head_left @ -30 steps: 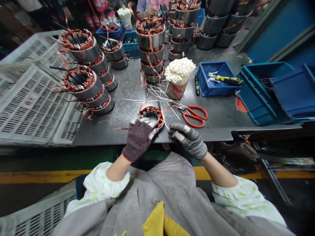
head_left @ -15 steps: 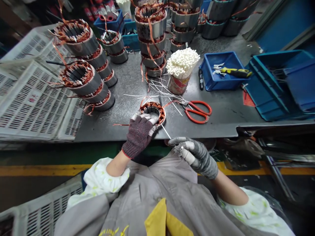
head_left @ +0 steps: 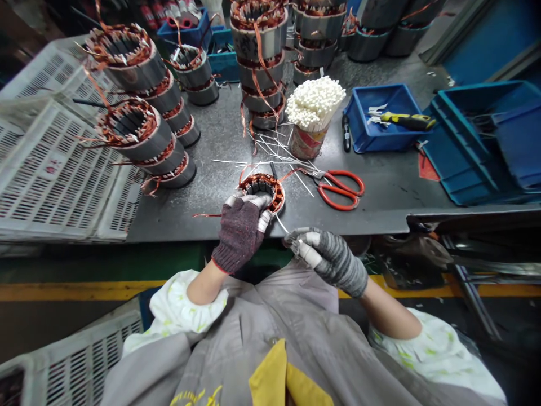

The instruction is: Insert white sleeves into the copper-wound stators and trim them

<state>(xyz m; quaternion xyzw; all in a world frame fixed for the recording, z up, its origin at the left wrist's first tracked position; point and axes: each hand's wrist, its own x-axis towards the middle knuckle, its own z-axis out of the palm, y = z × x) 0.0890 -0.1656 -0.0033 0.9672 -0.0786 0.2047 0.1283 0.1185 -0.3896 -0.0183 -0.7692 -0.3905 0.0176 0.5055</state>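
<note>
A motor stator [head_left: 276,198] with copper windings lies at the bench's front edge. My left hand [head_left: 240,228], in a dark maroon glove with pale fingertips, is closed on its near left side, fingers over the rim. In a grey striped glove, my right hand [head_left: 323,254] pinches a thin white stick [head_left: 282,224] whose far end meets the stator's near right rim. Loose white sticks [head_left: 270,148] lie scattered behind the stator. Red-handled scissors [head_left: 338,189] rest to the right, their blades near the sticks.
Stacked stators [head_left: 146,141] stand at left, with another stack [head_left: 260,67] at the back. A cup [head_left: 306,142] holds many white sticks. On the right are a blue bin [head_left: 380,141] with a yellow-black tool and teal bins [head_left: 456,163]. White crates [head_left: 54,169] flank the left side.
My right hand has moved slightly up and left, closer to the stator, and less of the white stick shows. My left hand stays on the stator.
</note>
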